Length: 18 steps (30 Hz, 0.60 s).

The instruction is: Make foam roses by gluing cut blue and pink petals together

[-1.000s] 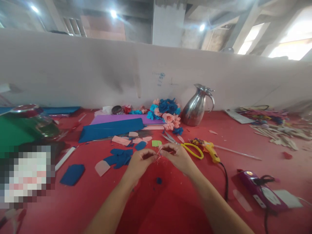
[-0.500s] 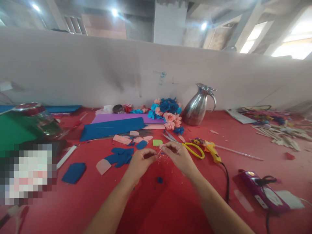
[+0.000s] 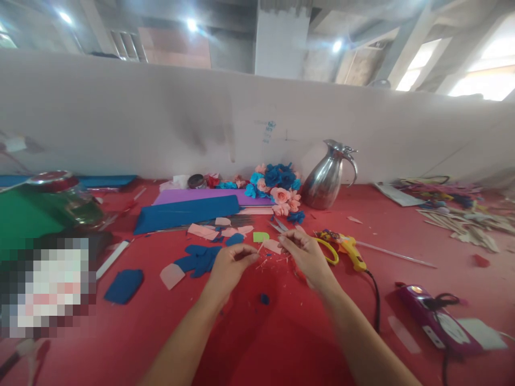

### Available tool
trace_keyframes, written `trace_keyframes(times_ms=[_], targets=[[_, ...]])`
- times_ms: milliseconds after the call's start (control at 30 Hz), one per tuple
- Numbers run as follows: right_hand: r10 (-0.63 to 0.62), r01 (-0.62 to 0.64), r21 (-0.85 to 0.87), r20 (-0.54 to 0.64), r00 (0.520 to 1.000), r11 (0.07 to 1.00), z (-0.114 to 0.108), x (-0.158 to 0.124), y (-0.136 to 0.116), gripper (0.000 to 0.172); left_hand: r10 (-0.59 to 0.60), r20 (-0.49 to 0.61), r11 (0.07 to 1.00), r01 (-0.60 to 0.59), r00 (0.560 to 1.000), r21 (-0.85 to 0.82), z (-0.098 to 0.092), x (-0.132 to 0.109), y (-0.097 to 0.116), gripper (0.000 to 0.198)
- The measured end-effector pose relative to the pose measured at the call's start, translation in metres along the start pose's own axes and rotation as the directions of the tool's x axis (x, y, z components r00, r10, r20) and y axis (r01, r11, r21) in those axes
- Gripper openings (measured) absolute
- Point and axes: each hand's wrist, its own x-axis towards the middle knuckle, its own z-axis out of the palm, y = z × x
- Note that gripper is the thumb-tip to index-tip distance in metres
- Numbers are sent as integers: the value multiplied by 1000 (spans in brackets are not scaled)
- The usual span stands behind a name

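My left hand (image 3: pixel 233 266) pinches a thin pale pink paper strip (image 3: pixel 260 248) that sticks up from the fingertips. To its right, my right hand (image 3: pixel 308 257) has its thumb and fingers pressed together; whatever is between them is too small to make out. A pink paper piece (image 3: pixel 272 246) shows beside the right fingertips. Behind it is a small lime-green paper piece (image 3: pixel 260 237). Scissors with yellow handles (image 3: pixel 329 251) lie partly hidden behind my right hand. Left of my left hand are dark blue paper petals (image 3: pixel 198 259) and a pink petal (image 3: pixel 172 276).
Paper flowers (image 3: pixel 278 185) in blue and pink stand at the back by a steel jug (image 3: pixel 329 177). A yellow glue gun (image 3: pixel 354 254) and a purple power strip (image 3: pixel 438 319) with cords lie to the right. Blue paper (image 3: pixel 187 214) is at the back left.
My hands have moved apart; the right one has shifted right, off the strip. The strip stays in my left fingertips. The pink piece between the hands is now in view.
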Motion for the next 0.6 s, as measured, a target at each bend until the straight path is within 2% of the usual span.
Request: trace_keyframes(times_ms=[67, 133, 200, 233, 267, 333, 467, 533, 600], targets=[[-15, 17, -142, 17, 1000, 990, -8, 2, 2, 24, 5, -17, 1000, -5, 1000, -2, -1, 0, 0, 14], [-14, 21, -422, 20, 1000, 906, -22, 3, 4, 18, 13, -26, 1000, -13, 1000, -1, -1, 0, 1, 14], [6, -21, -730, -22, 1000, 684, -39, 4, 7, 12, 23, -34, 1000, -23, 999, 2, -2, 0, 1, 15], [21, -35, -827, -29, 999, 561, -48, 5, 9, 15, 26, -36, 1000, -26, 999, -1, -2, 0, 1, 16], [49, -50, -883, -31, 998, 466, -56, 6, 11, 19, 26, -38, 1000, -27, 999, -8, -3, 0, 1, 17], [121, -52, -929, -8, 993, 367, -67, 8, 15, 25, 19, -42, 999, -20, 999, -37, -4, 0, 0, 18], [191, -39, -937, 30, 981, 347, -72, 10, 21, 35, 12, -65, 995, -18, 998, -97, -5, 3, -4, 17], [179, -50, -938, 13, 984, 342, -70, 10, 21, 38, 21, -77, 993, -30, 997, -118, -6, 4, -5, 16], [140, -69, -936, -21, 990, 346, -66, 10, 19, 33, 31, -82, 990, -42, 996, -133, -6, 5, -5, 16]])
